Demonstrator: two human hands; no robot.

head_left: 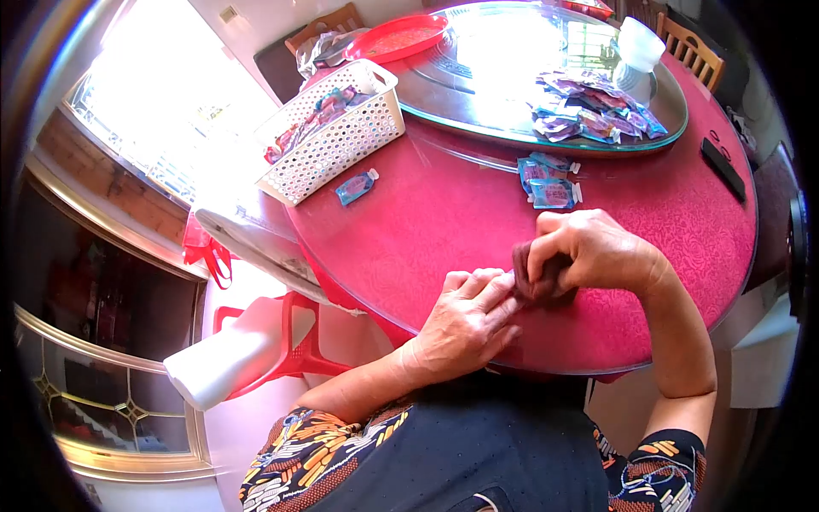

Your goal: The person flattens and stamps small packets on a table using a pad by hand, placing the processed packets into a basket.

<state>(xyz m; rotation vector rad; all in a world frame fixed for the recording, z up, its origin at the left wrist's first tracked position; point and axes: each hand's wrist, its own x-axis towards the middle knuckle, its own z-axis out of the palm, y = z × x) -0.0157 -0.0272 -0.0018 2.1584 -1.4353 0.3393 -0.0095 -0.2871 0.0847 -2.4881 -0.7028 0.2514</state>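
Near the front edge of the red table [409, 247], my right hand [584, 247] is closed round a dark reddish-brown pouch or cloth [525, 275]. My left hand [469, 320] lies to the left of it, palm down, its fingertips at the pouch's left side. A small whitish bit shows between the left fingertips and the pouch; what it is cannot be made out. Beyond my hands lie several blue packets [550, 181] with white tabs. One more blue packet [357, 187] lies by the white perforated basket [333, 136], which holds colourful packets.
A round glass turntable [478, 111] bears a pile of purple packets [593, 107] and a white cup [640, 44]. A red tray [397, 38] sits at the back left. A black phone [723, 170] lies at the right edge. A red stool [299, 341] stands left of the table.
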